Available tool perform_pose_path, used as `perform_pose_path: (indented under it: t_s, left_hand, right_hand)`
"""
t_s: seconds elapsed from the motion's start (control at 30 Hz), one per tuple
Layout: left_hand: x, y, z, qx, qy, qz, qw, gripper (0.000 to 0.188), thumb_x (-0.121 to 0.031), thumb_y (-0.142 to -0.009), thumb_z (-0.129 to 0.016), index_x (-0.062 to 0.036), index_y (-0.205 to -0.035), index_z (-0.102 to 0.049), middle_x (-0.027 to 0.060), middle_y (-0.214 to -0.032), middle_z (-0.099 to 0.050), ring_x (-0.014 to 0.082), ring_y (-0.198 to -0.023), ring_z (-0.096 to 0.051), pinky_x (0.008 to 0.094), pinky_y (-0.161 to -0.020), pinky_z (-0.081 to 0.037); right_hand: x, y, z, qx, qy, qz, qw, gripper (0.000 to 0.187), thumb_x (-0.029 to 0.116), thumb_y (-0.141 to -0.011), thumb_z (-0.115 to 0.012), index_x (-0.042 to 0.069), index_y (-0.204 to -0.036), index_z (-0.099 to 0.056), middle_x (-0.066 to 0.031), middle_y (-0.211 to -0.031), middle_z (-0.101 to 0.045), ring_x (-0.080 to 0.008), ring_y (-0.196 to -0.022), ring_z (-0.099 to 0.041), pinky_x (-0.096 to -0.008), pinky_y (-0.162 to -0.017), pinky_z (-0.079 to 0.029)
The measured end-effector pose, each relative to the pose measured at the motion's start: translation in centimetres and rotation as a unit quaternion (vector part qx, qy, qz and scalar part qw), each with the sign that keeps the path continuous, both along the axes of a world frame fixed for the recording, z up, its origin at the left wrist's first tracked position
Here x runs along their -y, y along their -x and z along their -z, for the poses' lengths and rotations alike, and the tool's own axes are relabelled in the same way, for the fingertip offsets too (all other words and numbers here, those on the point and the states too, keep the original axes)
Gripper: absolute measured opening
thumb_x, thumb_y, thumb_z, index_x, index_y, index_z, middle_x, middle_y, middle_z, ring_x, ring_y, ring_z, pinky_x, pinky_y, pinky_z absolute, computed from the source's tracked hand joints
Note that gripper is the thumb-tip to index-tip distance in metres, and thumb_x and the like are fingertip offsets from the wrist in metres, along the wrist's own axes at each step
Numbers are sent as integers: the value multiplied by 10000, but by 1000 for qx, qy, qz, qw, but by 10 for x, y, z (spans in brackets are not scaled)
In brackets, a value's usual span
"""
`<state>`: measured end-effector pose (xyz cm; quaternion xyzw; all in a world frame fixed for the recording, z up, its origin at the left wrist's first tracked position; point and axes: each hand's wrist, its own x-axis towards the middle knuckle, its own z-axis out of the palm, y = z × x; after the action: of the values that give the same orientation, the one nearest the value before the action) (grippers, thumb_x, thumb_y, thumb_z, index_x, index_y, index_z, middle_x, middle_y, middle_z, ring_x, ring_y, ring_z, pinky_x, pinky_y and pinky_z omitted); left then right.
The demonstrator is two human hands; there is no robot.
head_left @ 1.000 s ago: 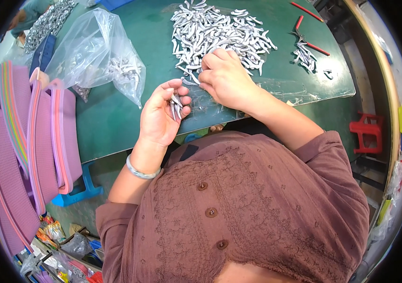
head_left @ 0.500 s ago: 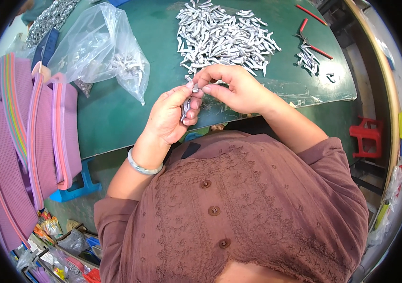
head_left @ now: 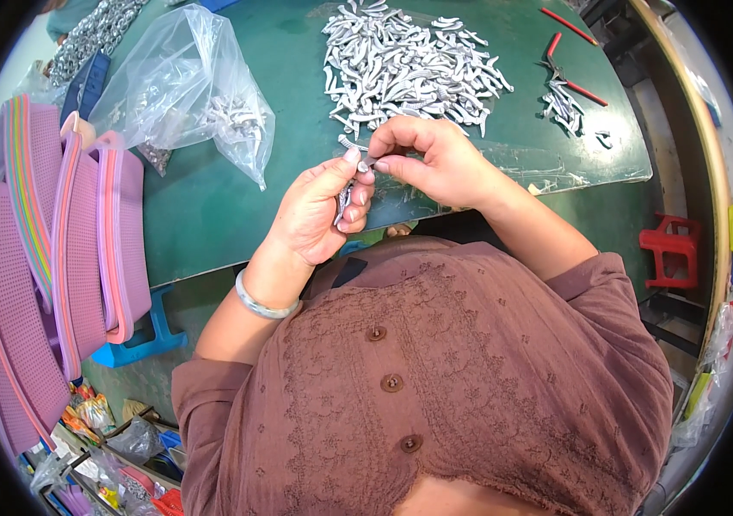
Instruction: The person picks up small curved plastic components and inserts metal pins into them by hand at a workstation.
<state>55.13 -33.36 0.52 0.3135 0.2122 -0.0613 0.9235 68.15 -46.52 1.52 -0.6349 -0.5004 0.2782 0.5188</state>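
Note:
My left hand (head_left: 323, 206) is closed around several small silvery curved metal pieces (head_left: 343, 202), which poke out below its fingers. Between its thumb and forefinger it pinches one more small metal piece (head_left: 364, 163). My right hand (head_left: 431, 163) has thumb and forefinger pressed together at that same piece, touching it from the right. Just beyond both hands spreads a large pile of the same curved silvery pieces (head_left: 409, 73) on the green table (head_left: 298, 52). One loose piece (head_left: 348, 144) lies near my left thumb.
A clear plastic bag (head_left: 186, 95) with metal pieces in it lies at the left. Red-handled pliers (head_left: 553, 47) and a small heap of pieces (head_left: 563, 112) are at the right. Purple baskets (head_left: 78, 241) stand at the left edge, a red stool (head_left: 670, 251) at the far right.
Both hands have shifted very slightly right, keeping their pinch together. The piece at my fingertips has turned a little. The pile and tools stay put.

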Motion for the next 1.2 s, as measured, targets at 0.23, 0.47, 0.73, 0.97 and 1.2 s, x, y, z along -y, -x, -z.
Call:
perform_pose_path:
  t_s: [0.23, 0.47, 0.73, 0.97, 1.2]
  left_hand:
    - [3, -2, -3, -22, -13, -1, 1000, 283, -295, -878, -481, -41, -762, -530, 25, -594, -466, 87, -447, -402, 172, -372, -299]
    - [8, -3, -5, -32, -48, -21, 998, 294, -303, -898, -433, -31, -819, -514, 23, -606, -450, 72, -436, -355, 173, -355, -266]
    - [0, 2, 2, 16, -60, -14, 998, 192, -124, -868, -458, -5, -1004, -523, 53, -758, -516, 75, -522, -435, 173, -419, -340]
    - [-2, 2, 3, 6, -52, -51, 997, 203, -64, -836, -487, 13, -1014, -544, 67, -789, -556, 122, -634, -507, 209, -503, -423]
    - [0, -1, 0, -12, -62, -51, 997, 195, -96, -842, -487, 10, -999, -533, 64, -807, -520, 121, -629, -473, 207, -496, -394]
  right_hand:
    - [3, 2, 1, -18, -15, 4, 1000, 142, 15, -768, -581, 4, -909, -588, -45, -812, -604, -103, -767, -563, -237, -703, -455]
    - [24, -10, -2, 106, -34, 83, 990, 151, 21, -751, -578, 7, -901, -590, -85, -800, -612, -155, -741, -587, -257, -668, -462]
    - [113, -94, 1, 365, 99, 403, 833, 124, 57, -760, -538, 22, -865, -596, -121, -806, -606, -240, -728, -587, -306, -653, -459]
    - [122, -106, 7, 516, 145, 423, 731, 88, 55, -701, -578, 48, -780, -617, -94, -783, -542, -284, -822, -509, -369, -751, -420]
    - [49, -62, 10, 422, 16, 195, 885, 154, 79, -682, -628, 68, -833, -600, -73, -836, -517, -264, -836, -496, -342, -734, -412]
